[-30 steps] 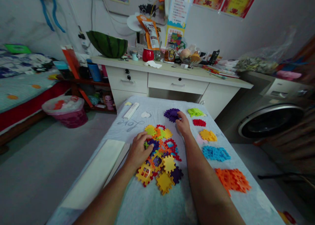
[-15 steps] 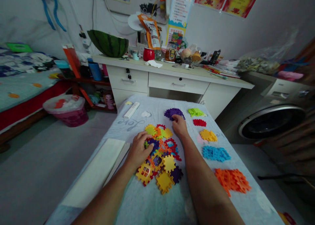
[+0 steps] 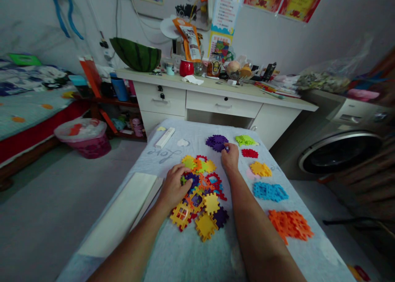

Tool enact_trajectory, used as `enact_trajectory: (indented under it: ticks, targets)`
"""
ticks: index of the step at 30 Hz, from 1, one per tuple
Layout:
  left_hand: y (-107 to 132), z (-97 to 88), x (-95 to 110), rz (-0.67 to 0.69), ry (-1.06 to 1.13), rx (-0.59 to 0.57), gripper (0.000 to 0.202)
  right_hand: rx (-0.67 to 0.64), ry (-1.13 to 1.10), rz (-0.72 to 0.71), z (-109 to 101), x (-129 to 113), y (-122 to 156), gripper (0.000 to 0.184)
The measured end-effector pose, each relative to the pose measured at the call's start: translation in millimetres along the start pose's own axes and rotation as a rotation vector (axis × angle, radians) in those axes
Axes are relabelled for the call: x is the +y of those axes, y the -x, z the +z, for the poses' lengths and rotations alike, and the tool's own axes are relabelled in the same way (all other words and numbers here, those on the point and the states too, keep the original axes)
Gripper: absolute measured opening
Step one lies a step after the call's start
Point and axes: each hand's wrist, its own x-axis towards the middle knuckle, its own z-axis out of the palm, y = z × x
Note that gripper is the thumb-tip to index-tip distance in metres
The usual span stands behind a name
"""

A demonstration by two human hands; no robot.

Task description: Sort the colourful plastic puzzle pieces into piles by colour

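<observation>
A mixed heap of coloured plastic interlocking tiles (image 3: 202,195) lies in the middle of a cloth-covered table (image 3: 185,253). My left hand (image 3: 174,187) rests on the heap's left side, fingers curled onto a purple tile. My right hand (image 3: 230,156) reaches to the far end, fingertips pinched at the edge of the purple pile (image 3: 216,142). Sorted piles run down the right side: green (image 3: 246,140), red (image 3: 249,153), yellow (image 3: 261,169), blue (image 3: 270,191), orange (image 3: 290,224).
A white flat box (image 3: 120,214) lies along the table's left edge, a small white stick-shaped box (image 3: 164,137) at the far left. Beyond stand a cluttered white desk (image 3: 216,97) with a watermelon half (image 3: 135,56), a washing machine (image 3: 342,150) at right, a pink bin (image 3: 83,136) at left.
My right hand dipped left toward the heap, then returned to the purple pile's right edge. The left hand stayed on the heap.
</observation>
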Motion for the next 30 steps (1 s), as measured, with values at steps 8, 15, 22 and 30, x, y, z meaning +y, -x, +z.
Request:
enact_trajectory:
  ticks: [8, 15, 22, 30]
  targets:
    - [-0.3, 0.5, -1.0, -0.004, 0.004, -0.008, 0.025, -0.119, 0.055, -0.036, 8.9, 8.8, 1.8, 0.045]
    - [-0.8, -0.2, 0.5, -0.021, 0.014, -0.007, 0.025, -0.129, -0.038, -0.067, 7.2, 5.5, 0.6, 0.046]
    - [-0.6, -1.9, 0.8, -0.017, 0.038, 0.003, 0.024, -0.064, -0.078, -0.070, -2.4, 0.1, -0.5, 0.041]
    - [-1.7, -2.9, 1.4, -0.003, 0.057, 0.036, 0.023, -0.552, -0.063, -0.172, -7.4, -40.6, 9.6, 0.021]
